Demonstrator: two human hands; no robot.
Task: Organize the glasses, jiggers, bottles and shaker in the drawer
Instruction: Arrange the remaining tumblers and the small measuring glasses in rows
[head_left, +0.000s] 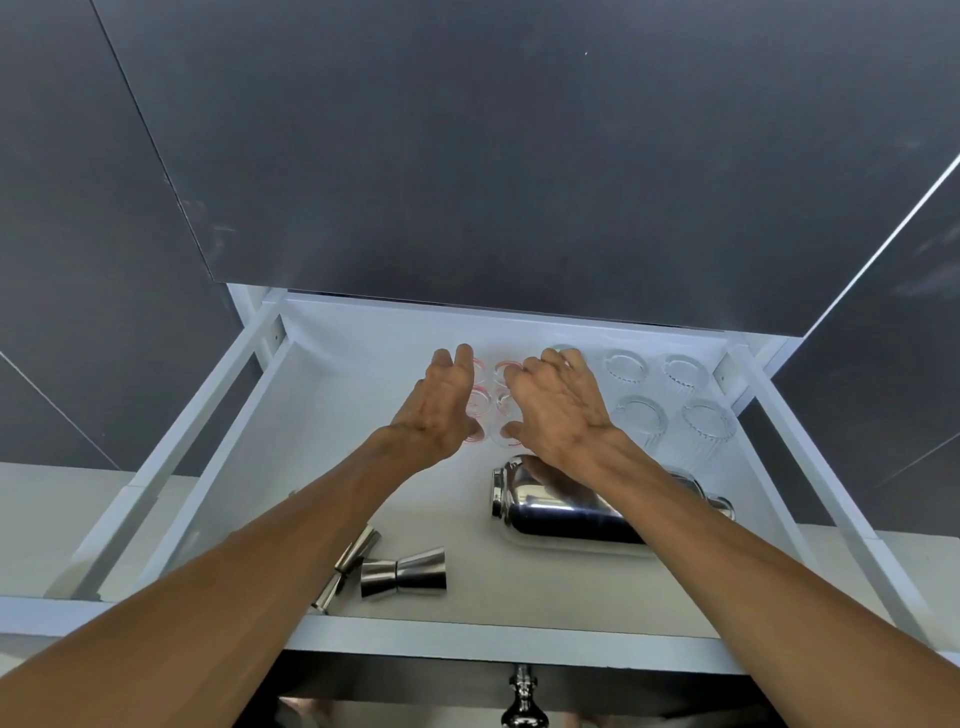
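An open white drawer (223, 441) fills the middle of the frame; the left hand (439, 410) and right hand (558, 410), fingers spread wide, cup a cluster of four pink-rimmed glasses (493, 408) between them, gripping none; four clear ribbed glasses (670, 400) stand at right; one steel shaker (566, 512) lies below; two jiggers (402, 571) lie lower centre.

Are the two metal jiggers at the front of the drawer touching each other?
Touching. In the head view, the end of the lying jigger butts against the middle of the tilted jigger beside it, with no drawer floor showing between them.
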